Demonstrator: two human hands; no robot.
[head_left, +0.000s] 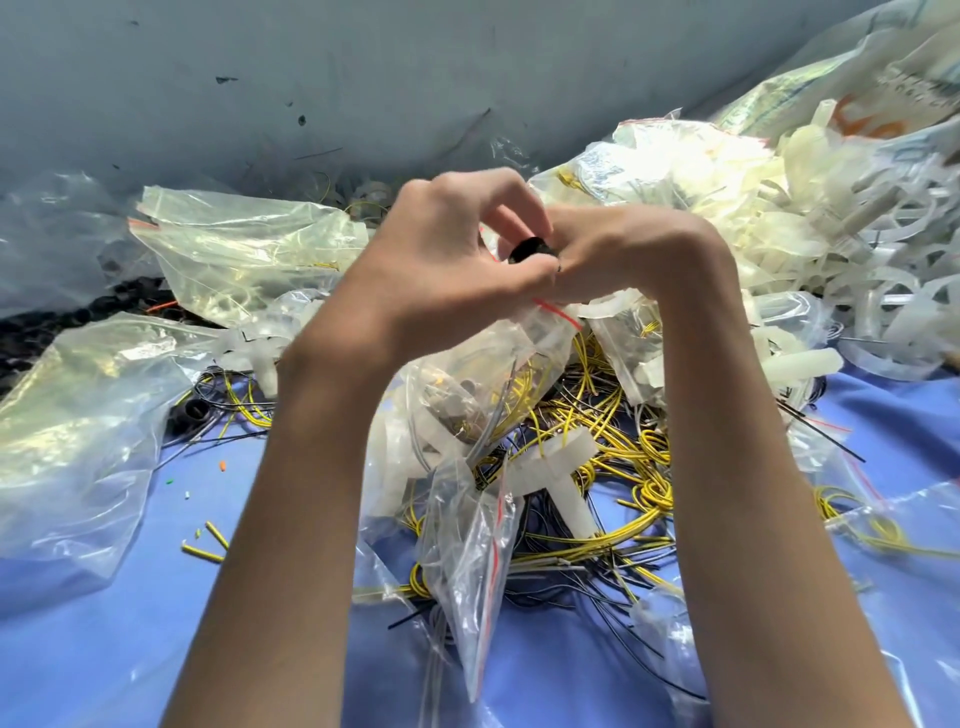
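Left hand (447, 260) and right hand (634, 254) meet knuckle to knuckle. The fingers of both are curled and pinch a small black ring (529, 248) between them; the right grip is partly hidden. Just below the fingers hangs a clear bag (540, 338) with a red strip. Further below, yellow wires (623, 457) lie on the blue worktop (130, 649).
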